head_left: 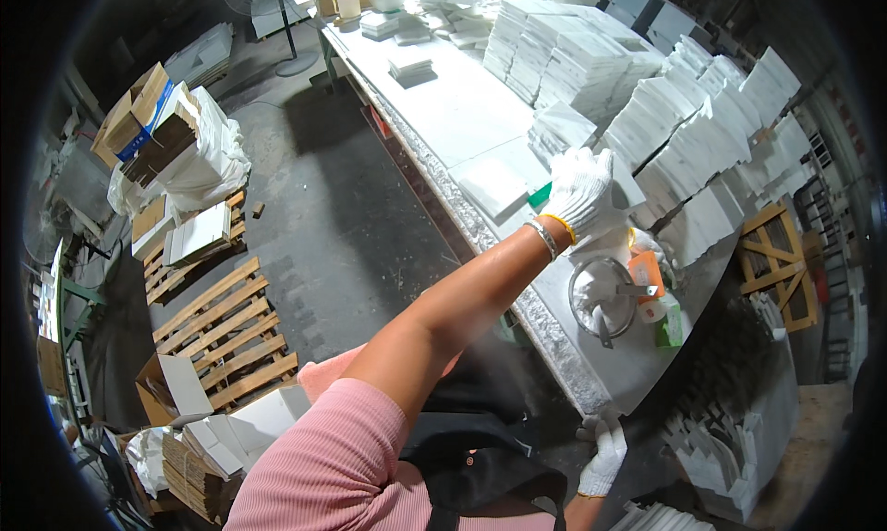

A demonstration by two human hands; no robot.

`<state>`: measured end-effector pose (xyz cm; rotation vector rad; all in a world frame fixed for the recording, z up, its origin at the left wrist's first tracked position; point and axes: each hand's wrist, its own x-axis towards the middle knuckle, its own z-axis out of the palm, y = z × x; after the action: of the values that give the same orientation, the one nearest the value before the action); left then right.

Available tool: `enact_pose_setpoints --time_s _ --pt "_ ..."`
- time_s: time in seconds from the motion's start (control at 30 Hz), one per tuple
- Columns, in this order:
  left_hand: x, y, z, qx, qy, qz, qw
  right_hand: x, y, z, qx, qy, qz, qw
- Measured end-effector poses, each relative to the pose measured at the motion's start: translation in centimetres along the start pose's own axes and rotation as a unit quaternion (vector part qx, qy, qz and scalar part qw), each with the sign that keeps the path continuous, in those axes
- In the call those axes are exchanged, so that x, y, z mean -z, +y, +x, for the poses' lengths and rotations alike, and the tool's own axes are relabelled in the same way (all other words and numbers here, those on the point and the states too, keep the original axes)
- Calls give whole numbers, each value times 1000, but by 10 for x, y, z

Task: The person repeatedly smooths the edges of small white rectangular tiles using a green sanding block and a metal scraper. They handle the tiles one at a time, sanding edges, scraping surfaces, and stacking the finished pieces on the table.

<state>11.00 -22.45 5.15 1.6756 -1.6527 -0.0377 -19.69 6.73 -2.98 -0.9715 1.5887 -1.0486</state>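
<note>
A person in a pink sleeve worked at a long white table (434,110). The left hand (582,191), gloved, was curled beside a green strip (540,195) at the right side of a pale marble tile (492,184) near the table's front edge. Whether it gripped the strip could not be told. The right hand (602,457), also gloved, hung by the near corner; its fingers seemed bent, but any grip was hidden.

The leaning tile stacks (707,129) looked likeliest to cause trouble: a knock from the left hand might topple the uneven pieces. The tile could slip off the front edge if pushed outward. The steel bowl (601,300) might tip if a sleeve caught the metal scraper (636,291) across its rim.

Counted: two gloves, one bracelet (543,239), one bowl, one orange container (646,273), one green-and-white box (667,328) and one crate frame (778,265). The overlapping stacked tiles were too many to count.
</note>
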Motion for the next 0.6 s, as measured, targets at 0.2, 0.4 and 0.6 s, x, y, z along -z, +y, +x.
enact_pose_setpoints --time_s 0.2,0.4,0.6 --pt "5 -13 -21 -36 104 -59 992 -7 -12 -3 4 -15 -15 1000" --pt "42 31 -98 -67 114 -194 972 -5 -14 -8 0 17 69 997" --pt "38 49 -207 -98 -67 -290 950 -30 -29 9 -22 -119 339 933"
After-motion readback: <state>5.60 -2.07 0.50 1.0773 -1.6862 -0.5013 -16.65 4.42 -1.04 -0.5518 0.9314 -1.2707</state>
